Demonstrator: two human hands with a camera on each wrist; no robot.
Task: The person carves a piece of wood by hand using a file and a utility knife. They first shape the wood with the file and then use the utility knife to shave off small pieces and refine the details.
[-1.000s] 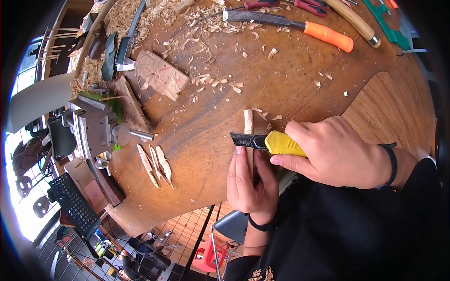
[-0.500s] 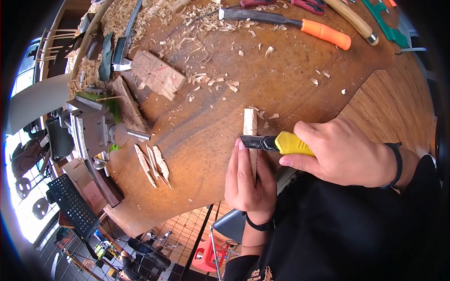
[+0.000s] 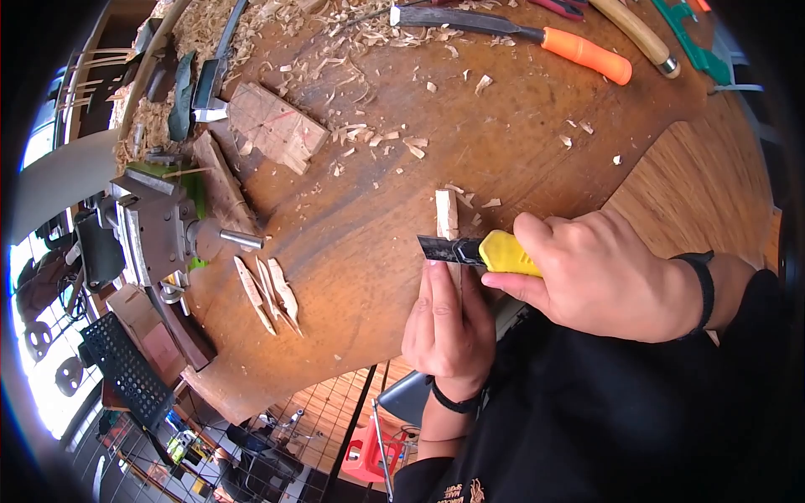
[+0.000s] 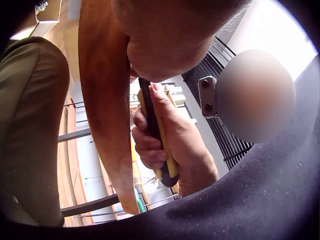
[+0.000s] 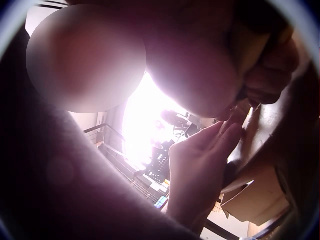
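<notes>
In the head view a narrow wooden stick (image 3: 447,215) points away from the body, its far end bare. The left hand (image 3: 449,332) grips its near part, fingertips beside the blade. A yellow utility knife (image 3: 506,253) is held in the right hand (image 3: 599,272), its dark blade lying across the stick just beyond the left fingertips. The left wrist view shows the right hand (image 4: 175,140) curled round the yellow and black knife handle (image 4: 159,130). In the right wrist view the left hand (image 5: 200,165) appears below the right hand (image 5: 272,75); the blade is hard to make out there.
Several carved slivers (image 3: 267,293) lie left of the hands, near a metal vise (image 3: 159,226). Beyond are a marked wood block (image 3: 277,126), curled shavings (image 3: 251,42), an orange-handled chisel (image 3: 587,55) and a wooden handle (image 3: 633,33). The bench edge (image 3: 285,398) runs below the slivers.
Over the last half second the knife and right hand have shifted slightly left, with the blade tip now past the stick's left side. The left hand still grips the stick.
</notes>
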